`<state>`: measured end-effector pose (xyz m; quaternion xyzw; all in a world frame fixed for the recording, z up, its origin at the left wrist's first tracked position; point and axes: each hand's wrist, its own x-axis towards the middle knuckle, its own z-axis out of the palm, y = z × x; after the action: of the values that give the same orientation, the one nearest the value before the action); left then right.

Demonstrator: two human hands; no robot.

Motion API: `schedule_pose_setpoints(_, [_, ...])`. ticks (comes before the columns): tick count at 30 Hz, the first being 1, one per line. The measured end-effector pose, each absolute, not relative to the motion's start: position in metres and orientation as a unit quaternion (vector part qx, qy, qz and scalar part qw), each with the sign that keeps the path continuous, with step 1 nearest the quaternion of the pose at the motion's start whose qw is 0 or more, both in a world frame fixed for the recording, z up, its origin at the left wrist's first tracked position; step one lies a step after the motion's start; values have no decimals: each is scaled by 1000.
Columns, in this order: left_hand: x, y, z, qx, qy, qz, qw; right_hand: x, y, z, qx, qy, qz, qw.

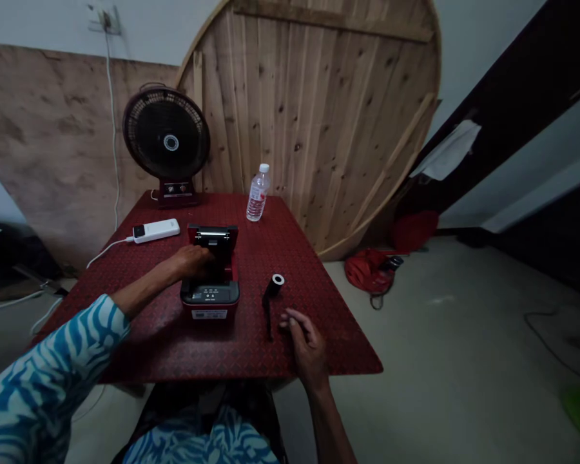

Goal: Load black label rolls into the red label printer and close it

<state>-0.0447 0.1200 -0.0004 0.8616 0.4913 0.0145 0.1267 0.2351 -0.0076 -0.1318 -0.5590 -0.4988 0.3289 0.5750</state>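
A small red and black printer [211,290] sits mid-table with its lid [213,236] standing open. My left hand [193,260] reaches into the open compartment, fingers curled; what they hold, if anything, is hidden. A black roll with a white core [275,281] lies to the right of the printer, a dark strip [269,316] trailing from it toward me. My right hand [305,341] rests on the red table [164,348] by the end of that strip, fingers loosely curled and pinched at it.
A black desk fan [166,143] stands at the table's back, a water bottle [258,193] to its right, a white power strip [155,231] with cable at the left. A round wooden tabletop [319,116] leans on the wall. Red bags [372,269] lie on the floor at right.
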Motion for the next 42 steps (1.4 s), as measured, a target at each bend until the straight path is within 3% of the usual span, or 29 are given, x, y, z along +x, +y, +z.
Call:
schedule_pose_setpoints(8, [-65, 73, 3, 842, 485, 202, 119, 237, -7, -134, -569, -496, 338, 562])
schedule_pose_setpoints(18, [-60, 19, -24, 893, 397, 199, -74, 234, -12, -128, -563, -511, 299, 576])
schedule_pose_setpoints(24, [-66, 7, -36, 899, 372, 212, -92, 203, 7, -63, -471, -652, 187, 564])
schedule_pose_setpoints(29, [-64, -3, -42, 888, 377, 245, -100, 158, 97, -22, -400, -697, 223, 552])
schedule_pose_setpoints(34, [-62, -10, -44, 868, 395, 277, -120, 143, 141, -26, -407, -708, 249, 522])
schedule_pose_setpoints(42, [-64, -9, -48, 859, 397, 310, -93, 157, 73, -62, -382, -750, 167, 513])
